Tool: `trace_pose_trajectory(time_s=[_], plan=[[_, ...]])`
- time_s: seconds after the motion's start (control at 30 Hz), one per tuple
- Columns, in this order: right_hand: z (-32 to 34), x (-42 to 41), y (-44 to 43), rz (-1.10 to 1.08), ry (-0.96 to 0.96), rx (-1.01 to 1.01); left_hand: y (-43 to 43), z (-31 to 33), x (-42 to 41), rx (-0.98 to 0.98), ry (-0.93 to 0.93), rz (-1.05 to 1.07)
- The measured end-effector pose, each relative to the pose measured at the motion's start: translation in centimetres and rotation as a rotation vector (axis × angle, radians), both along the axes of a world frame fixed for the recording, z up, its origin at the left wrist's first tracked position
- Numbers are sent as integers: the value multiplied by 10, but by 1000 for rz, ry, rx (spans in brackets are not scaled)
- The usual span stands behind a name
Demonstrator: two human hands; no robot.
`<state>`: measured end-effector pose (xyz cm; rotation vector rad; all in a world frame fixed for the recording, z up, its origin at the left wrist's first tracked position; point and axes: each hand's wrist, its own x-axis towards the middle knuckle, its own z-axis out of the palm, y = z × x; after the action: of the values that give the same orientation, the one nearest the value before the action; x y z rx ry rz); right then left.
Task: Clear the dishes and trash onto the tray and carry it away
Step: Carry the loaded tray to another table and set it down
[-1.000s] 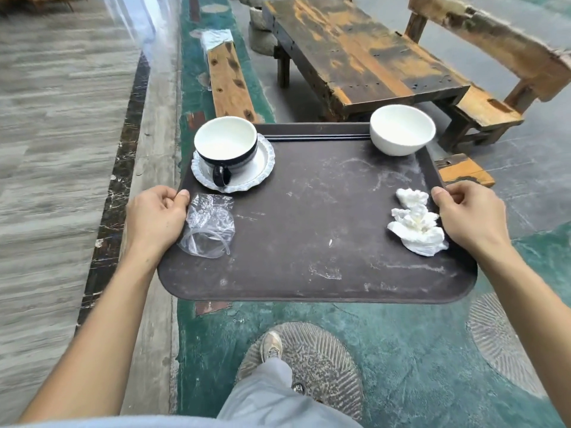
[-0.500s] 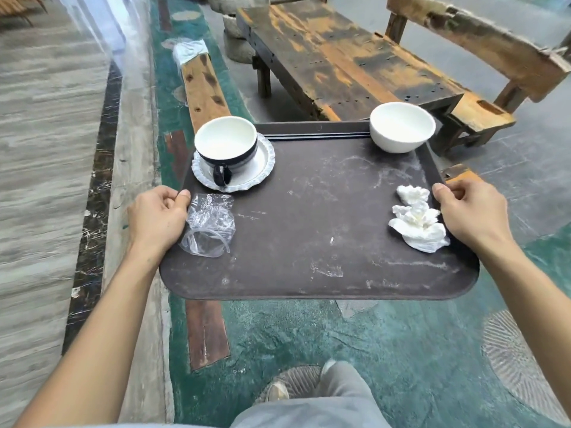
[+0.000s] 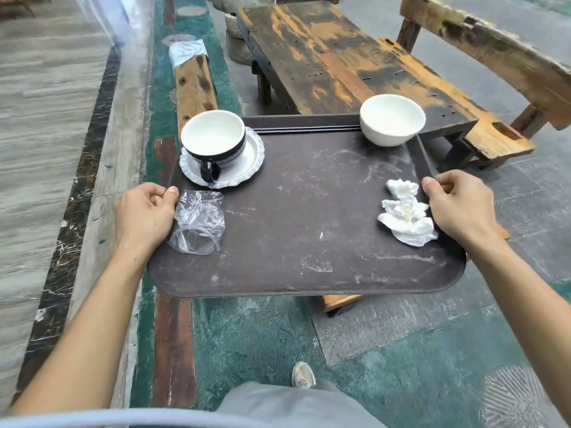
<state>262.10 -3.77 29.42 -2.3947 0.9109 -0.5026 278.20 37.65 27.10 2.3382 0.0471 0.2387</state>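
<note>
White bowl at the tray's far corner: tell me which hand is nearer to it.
Right. The right hand grips the tray edge on the same side as the white bowl, just behind it. The left hand grips the opposite edge, across the tray.

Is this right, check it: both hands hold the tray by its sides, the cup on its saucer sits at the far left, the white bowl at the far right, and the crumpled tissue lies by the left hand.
One detail is wrong. In the head view, the crumpled tissue lies by the right hand; the clear plastic wrapper is what lies by the left hand. The rest holds: both hands grip the tray, cup on saucer far left, white bowl far right.
</note>
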Motion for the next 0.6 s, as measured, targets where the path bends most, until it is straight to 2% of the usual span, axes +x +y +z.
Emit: trace_pose_trajectory(time_s=[0.3, 0.6], plan=[[-9, 107, -61, 23, 13, 4, -55, -3, 96, 22, 27, 10], [-26, 235, -90, -31, 2, 45, -89, -17, 245, 41, -6, -38]])
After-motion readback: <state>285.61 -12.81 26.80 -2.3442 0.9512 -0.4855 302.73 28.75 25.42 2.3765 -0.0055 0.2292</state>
